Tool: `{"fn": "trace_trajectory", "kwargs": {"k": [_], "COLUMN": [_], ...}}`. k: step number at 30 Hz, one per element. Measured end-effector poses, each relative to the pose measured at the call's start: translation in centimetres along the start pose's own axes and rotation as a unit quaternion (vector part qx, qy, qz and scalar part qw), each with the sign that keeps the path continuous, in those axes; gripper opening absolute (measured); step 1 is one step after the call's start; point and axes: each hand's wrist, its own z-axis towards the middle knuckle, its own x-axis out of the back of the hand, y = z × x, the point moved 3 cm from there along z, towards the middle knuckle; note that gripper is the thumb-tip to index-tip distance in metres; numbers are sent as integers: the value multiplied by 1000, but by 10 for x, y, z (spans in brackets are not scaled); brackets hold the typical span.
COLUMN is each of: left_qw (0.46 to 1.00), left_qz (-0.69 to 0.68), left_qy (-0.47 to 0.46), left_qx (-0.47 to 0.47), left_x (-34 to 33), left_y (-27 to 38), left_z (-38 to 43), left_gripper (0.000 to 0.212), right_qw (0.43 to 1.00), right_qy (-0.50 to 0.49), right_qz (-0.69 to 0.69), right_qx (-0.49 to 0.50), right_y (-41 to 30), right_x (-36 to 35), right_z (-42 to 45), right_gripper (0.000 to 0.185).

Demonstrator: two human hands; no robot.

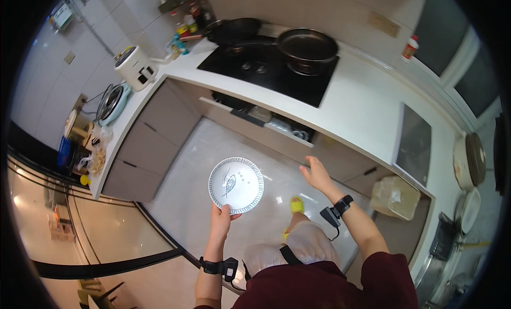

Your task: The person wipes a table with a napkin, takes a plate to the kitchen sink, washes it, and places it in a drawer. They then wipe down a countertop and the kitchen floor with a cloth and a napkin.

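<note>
My left hand [222, 221] grips the near rim of a round white plate [247, 189], thumb on top and fingers beneath. A dark fish drawing marks the plate's middle, and short grey strokes run around its rim. The plate is held up over the floor. My right hand [317, 175] is held out in the air with nothing in it, thumb apart from the fingers. Beyond it, below the cooktop, a drawer [247, 116] is pulled out part way. Clear plastic packaging [279, 124] and dark items lie inside it.
On the black cooktop [263, 71] stand a frying pan [307, 45] and a dark wok [235, 31]. The white counter [359, 105] bears a grey board [415, 145] and, at left, a white air fryer [136, 67]. A lined waste bin [395, 197] hangs at right. Cabinets [147, 149] line the left.
</note>
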Motion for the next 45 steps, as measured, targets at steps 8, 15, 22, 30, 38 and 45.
{"fn": "trace_trajectory", "kwargs": {"k": [8, 15, 22, 30, 38, 45], "left_qw": [1000, 996, 989, 948, 897, 863], "left_qz": [17, 59, 57, 243, 352, 421], "left_qy": [8, -28, -123, -204, -267, -278], "left_qx": [24, 57, 53, 8, 16, -22], "left_x": [106, 170, 197, 190, 144, 104], "left_y": [27, 55, 83, 93, 54, 44], "left_z": [114, 202, 335, 434, 497, 520], "left_gripper": [42, 38, 37, 46, 59, 60], "right_qw": [984, 964, 940, 891, 916, 892], "right_qy": [-40, 6, -27, -76, -63, -104], "right_qz": [-163, -217, -287, -382, -308, -335], "right_qx": [-55, -156, -182, -234, -250, -284], "right_y": [-2, 1, -12, -41, -65, -88], "right_x": [-157, -186, -208, -250, -281, -293], "right_z": [199, 248, 229, 180, 120, 109], "right_gripper": [48, 48, 33, 29, 13, 15]}}
